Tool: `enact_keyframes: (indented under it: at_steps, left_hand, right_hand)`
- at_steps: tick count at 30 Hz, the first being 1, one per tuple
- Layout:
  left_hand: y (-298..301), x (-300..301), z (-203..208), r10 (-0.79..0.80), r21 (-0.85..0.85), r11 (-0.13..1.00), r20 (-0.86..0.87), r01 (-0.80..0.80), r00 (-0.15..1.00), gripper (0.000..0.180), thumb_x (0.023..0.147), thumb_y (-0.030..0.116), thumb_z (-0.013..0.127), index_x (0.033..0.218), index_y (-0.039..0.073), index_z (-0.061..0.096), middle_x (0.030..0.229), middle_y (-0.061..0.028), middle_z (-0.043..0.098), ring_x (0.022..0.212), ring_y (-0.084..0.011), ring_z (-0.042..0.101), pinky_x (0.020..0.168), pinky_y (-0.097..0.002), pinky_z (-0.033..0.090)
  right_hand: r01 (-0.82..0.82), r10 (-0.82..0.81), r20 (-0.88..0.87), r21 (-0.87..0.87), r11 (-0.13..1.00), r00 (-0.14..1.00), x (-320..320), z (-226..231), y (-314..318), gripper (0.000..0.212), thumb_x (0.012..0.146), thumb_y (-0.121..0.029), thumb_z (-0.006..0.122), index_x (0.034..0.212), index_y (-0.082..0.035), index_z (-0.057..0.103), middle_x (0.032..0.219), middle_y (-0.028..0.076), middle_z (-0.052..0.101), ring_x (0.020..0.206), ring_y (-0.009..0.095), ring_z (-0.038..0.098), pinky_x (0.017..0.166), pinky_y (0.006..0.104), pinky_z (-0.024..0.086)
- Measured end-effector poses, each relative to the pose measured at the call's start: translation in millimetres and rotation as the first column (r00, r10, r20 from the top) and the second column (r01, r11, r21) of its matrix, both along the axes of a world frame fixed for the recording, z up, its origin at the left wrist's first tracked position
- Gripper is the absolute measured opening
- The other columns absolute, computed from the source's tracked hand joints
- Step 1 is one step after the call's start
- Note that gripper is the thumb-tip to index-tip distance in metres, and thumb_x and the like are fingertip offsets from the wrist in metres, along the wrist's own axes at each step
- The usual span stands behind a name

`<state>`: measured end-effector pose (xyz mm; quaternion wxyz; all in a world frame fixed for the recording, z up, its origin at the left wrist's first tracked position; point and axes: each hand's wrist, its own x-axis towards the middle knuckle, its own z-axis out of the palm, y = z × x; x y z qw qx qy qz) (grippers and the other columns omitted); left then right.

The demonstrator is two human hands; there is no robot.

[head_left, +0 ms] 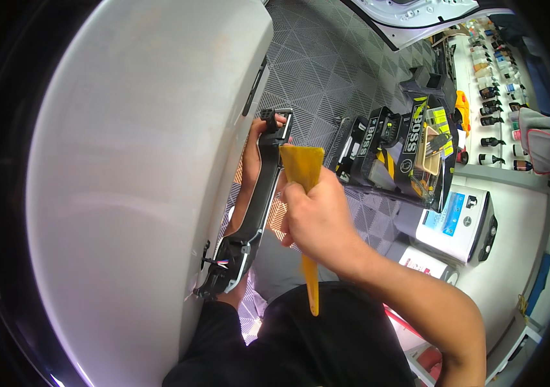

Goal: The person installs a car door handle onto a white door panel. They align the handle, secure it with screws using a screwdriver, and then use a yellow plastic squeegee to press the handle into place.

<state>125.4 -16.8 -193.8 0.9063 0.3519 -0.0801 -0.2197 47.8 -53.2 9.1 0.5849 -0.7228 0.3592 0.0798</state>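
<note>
My right hand (319,219) is wrapped round a yellow plastic scraper (302,164), its wide flat blade up and its thin handle pointing down toward my lap. Just left of the blade is a long black plastic trim piece (263,193), which runs alongside the edge of a silver-white car panel (139,161). Behind the trim, my left arm reaches up. My left hand (257,137) grips the trim's far end, its fingertips showing at the top and the rest partly hidden. Thin coloured wires (222,263) show at the trim's near end, next to the car panel.
Black tool bags (378,148) full of gear stand on the grey patterned floor (326,64) to the right. Beyond them are a white box-shaped machine (456,222) and a shelf of bottles (491,122). A white car door (417,16) juts in at the top.
</note>
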Motion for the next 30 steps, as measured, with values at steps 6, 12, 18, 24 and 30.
enact_keyframes:
  at_steps: [6,12,18,24,30]
  left_hand:
    - [-5,2,-14,-0.019,-0.121,0.993,-0.128,0.003,0.992,0.037,0.115,0.032,0.044,0.120,0.001,0.063,0.117,-0.0087,0.068,0.098,-0.0200,0.071,0.086,-0.0331,0.061]
    - [-4,0,-12,-0.017,-0.091,0.996,-0.098,0.008,0.995,0.036,0.116,0.029,0.042,0.121,0.000,0.063,0.123,-0.0102,0.066,0.102,-0.0197,0.069,0.091,-0.0336,0.059]
    - [6,6,-12,-0.043,-0.100,0.993,0.137,0.057,0.990,0.037,0.111,0.030,0.055,0.131,-0.001,0.058,0.132,-0.0123,0.062,0.116,-0.0212,0.065,0.103,-0.0346,0.054]
    - [19,13,-7,-0.037,0.006,0.999,0.236,0.036,0.971,0.040,0.106,0.029,0.061,0.132,-0.001,0.057,0.132,-0.0122,0.061,0.117,-0.0212,0.064,0.103,-0.0349,0.054]
    - [20,16,-2,-0.021,0.037,0.999,0.244,0.012,0.970,0.044,0.101,0.028,0.067,0.134,0.000,0.056,0.132,-0.0122,0.061,0.118,-0.0211,0.064,0.103,-0.0352,0.053]
  right_hand:
    - [-0.007,0.008,-0.039,0.022,1.000,0.999,1,5,0,0.014,0.102,-0.006,0.046,0.104,0.003,0.057,0.075,0.013,0.059,0.057,0.022,0.064,0.053,0.0387,0.056]
    - [-0.014,0.013,-0.036,-0.015,1.000,0.999,1,7,3,0.015,0.100,-0.004,0.045,0.104,0.005,0.057,0.076,0.014,0.060,0.057,0.024,0.065,0.051,0.0394,0.056]
    - [0.026,-0.009,-0.146,0.113,0.993,0.989,11,16,-3,0.013,0.099,-0.003,0.046,0.098,0.006,0.055,0.072,0.012,0.057,0.051,0.021,0.064,0.044,0.0380,0.057]
    - [-0.043,0.062,-0.151,0.127,0.991,0.987,16,18,-4,0.013,0.099,-0.003,0.045,0.098,0.005,0.055,0.075,0.012,0.056,0.050,0.021,0.063,0.041,0.0386,0.054]
    - [0.002,0.006,-0.121,0.064,0.998,0.993,18,18,1,0.014,0.099,-0.003,0.046,0.098,0.007,0.056,0.076,0.013,0.056,0.049,0.021,0.062,0.040,0.0383,0.054]
